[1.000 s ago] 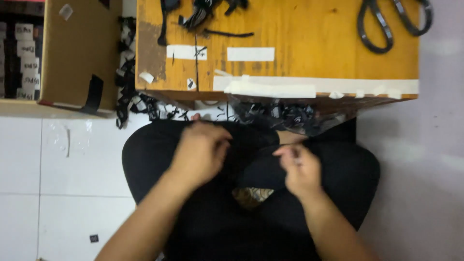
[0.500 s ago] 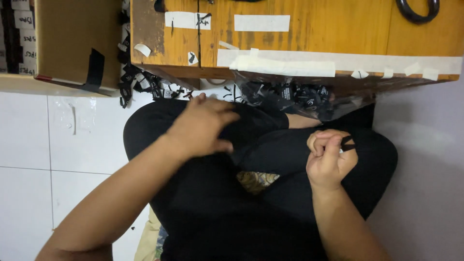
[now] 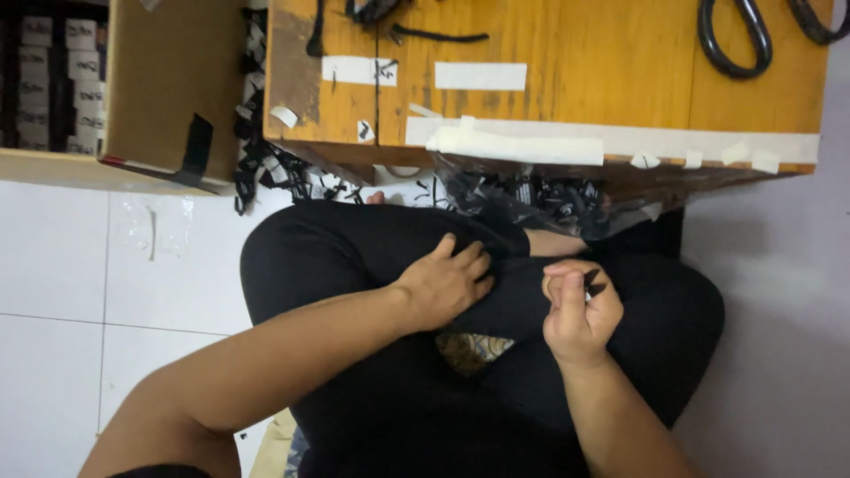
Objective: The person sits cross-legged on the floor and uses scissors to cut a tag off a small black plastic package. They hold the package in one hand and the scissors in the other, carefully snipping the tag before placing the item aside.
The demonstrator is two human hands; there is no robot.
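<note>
Both hands lower than before, left hand (image 3: 445, 285) now flat on black trousers (image 3: 354, 248), right hand (image 3: 577, 310) pinching black piece (image 3: 591, 281)

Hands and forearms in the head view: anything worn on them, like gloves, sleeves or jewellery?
Both are bare: the left hand and right hand have no gloves, and the forearms show no sleeves. No rings, watch or bracelet can be seen.

Black trousers (image 3: 354, 257), orange-brown wooden table (image 3: 620, 88), white tape (image 3: 620, 140).
</note>
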